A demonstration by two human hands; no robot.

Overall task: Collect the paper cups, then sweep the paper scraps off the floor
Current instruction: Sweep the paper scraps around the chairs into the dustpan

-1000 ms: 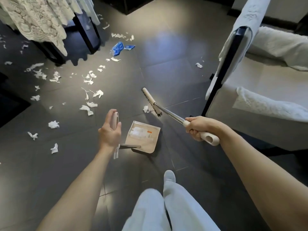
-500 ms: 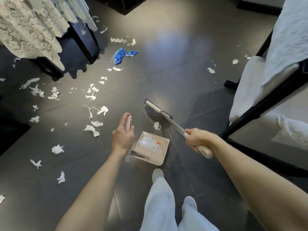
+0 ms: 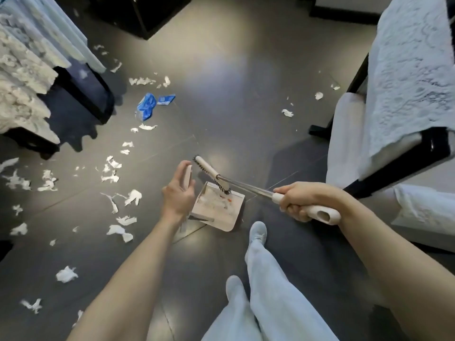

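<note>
Two tools are gripped: pan [image 3: 218, 209] by left hand [image 3: 178, 196], brush [image 3: 212, 174] by right hand [image 3: 299, 201]; pan is best kept flat for scraps [image 3: 133, 196].

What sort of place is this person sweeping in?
Most likely a home sitting or dining room: a dark tiled floor, a dark-framed chair with pale cushions and a lace cover, and a lace cloth draped over dark furniture. The broom and dustpan suggest ordinary housework.

Dark tiled floor [image 3: 221, 107] (glossy), lace-draped chairs [image 3: 398, 167]
</note>
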